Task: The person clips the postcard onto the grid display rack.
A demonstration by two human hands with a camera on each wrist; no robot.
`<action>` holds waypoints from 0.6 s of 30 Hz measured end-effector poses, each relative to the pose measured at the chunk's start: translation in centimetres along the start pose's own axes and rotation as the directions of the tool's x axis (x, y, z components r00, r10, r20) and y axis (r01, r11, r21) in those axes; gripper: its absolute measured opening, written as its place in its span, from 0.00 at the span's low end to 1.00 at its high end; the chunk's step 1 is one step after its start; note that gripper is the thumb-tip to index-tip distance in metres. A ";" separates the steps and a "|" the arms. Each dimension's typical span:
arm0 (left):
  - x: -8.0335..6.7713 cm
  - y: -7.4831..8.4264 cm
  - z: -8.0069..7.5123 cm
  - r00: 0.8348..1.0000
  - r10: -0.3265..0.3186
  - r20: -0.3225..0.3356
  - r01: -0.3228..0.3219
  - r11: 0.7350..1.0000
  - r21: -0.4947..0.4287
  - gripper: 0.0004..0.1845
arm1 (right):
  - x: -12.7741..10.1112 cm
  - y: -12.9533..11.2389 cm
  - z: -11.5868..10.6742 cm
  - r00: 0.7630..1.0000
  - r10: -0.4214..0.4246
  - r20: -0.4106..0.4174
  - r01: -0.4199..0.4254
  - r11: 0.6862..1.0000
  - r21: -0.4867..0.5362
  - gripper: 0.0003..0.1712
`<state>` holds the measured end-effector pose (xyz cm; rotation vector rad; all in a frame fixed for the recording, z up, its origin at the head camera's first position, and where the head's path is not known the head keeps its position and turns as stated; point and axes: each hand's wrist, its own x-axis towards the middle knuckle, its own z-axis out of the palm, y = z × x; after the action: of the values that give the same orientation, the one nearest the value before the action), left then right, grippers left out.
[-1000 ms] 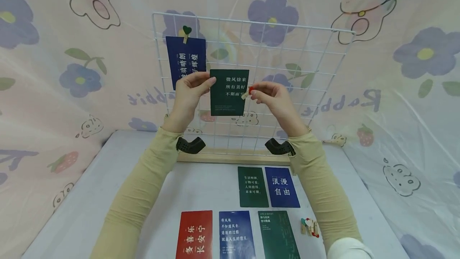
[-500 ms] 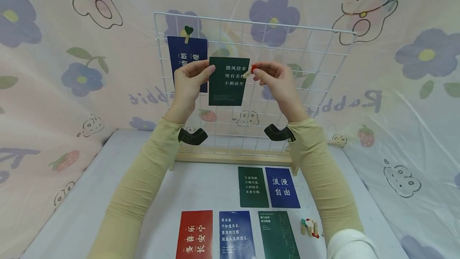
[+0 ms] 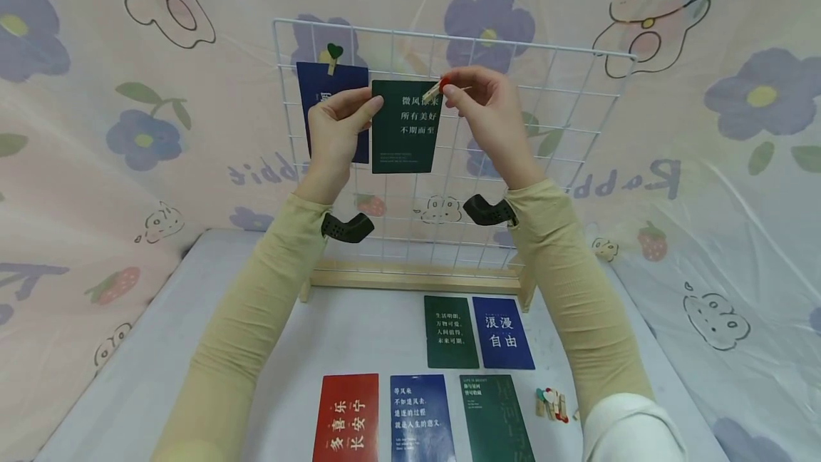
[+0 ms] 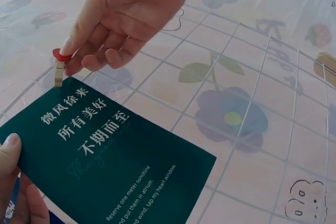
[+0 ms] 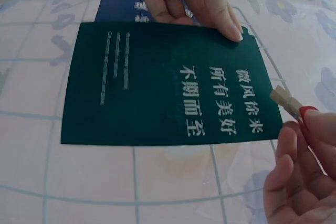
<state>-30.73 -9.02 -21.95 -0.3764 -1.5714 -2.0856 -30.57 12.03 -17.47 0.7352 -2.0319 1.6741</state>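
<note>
Green card (image 3: pixel 404 125) hangs upright against the wire grid (image 3: pixel 551 134), near its top edge, pinched at its left edge by the left hand (image 3: pixel 336 123); the right hand (image 3: pixel 481 109) pinches a small clip (image 3: pixel 435 87) at the card's top right corner.

The white surface (image 3: pixel 359 334) holds a wooden base (image 3: pixel 417 280) at the back. In front of it lie a green card (image 3: pixel 451 331) and a blue card (image 3: pixel 503 332) side by side. Nearer lie a red card (image 3: pixel 345 419), another blue card (image 3: pixel 421 419), another green card (image 3: pixel 496 419) and a small pile of clips (image 3: pixel 553 405)
</note>
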 end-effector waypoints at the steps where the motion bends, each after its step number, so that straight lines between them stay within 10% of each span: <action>1: 0.1 0.0 0.0 1.000 0.000 -0.003 0.000 1.000 0.000 0.11 | 0.2 -0.1 0.0 1.000 -0.008 -0.007 0.008 1.000 -0.016 0.11; 18: 1.0 0.4 0.7 0.999 0.027 -0.019 -0.028 1.000 -0.004 0.11 | 0.7 -3.6 1.2 0.993 -0.077 -0.089 0.062 0.985 -0.162 0.09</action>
<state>-31.43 -8.66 -20.95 -0.3768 -1.5431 -2.0659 -28.84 10.25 -14.45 0.6523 -2.0214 1.4608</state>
